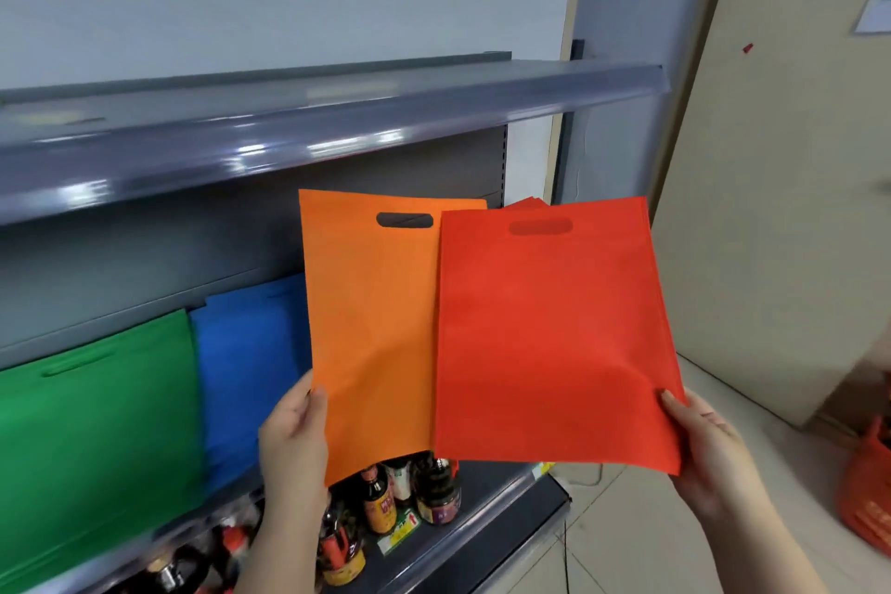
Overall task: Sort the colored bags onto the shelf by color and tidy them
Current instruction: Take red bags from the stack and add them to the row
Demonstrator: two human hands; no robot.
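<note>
My left hand (293, 439) grips the lower left edge of an orange bag (371, 328), held upright in front of the shelf. My right hand (699, 439) grips the lower right corner of a red bag (554, 342), which overlaps the orange bag's right side. Both bags have a cut-out handle slot near the top. On the middle shelf lie a green bag (91, 410) at the left and a blue bag (246, 362) beside it. More red fabric (528, 202) peeks out behind the red bag's top edge.
The grey upper shelf (337, 125) juts out above the bags. Dark sauce bottles (385, 492) stand on the lower shelf under the held bags. An orange basket (868, 492) sits on the tiled floor at the right, near a beige door (771, 159).
</note>
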